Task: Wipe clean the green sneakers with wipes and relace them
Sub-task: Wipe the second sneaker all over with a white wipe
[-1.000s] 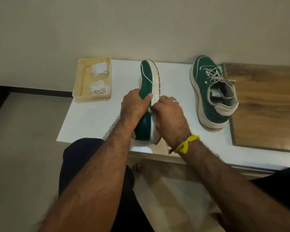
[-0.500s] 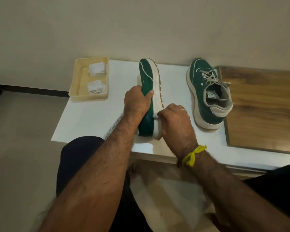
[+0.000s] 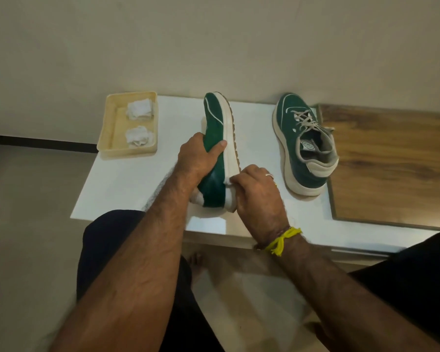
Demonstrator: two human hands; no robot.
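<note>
Wiping the pale sole of a green sneaker (image 3: 214,138) tipped on its side, the right hand (image 3: 258,191) pinches a wipe (image 3: 228,181) while the left hand (image 3: 197,156) grips it; the laced second sneaker (image 3: 304,146) waits right of it, so relacing apparently remains.

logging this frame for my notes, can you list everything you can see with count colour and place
held sneaker: 1, green with off-white sole, tipped on its side mid-table
second sneaker: 1, green, laced, resting on its sole at the table's right
tray: 1, pale yellow, back left corner of the table
used wipes: 2 crumpled, white, inside the tray
wipe: 1, white, pressed to the held sneaker's sole edge
table: 1, white
wooden board: 1, brown, right end of the table
wrist thread: 1, yellow, right wrist
left hand: grips the held sneaker
right hand: holds the wipe near the heel
</note>
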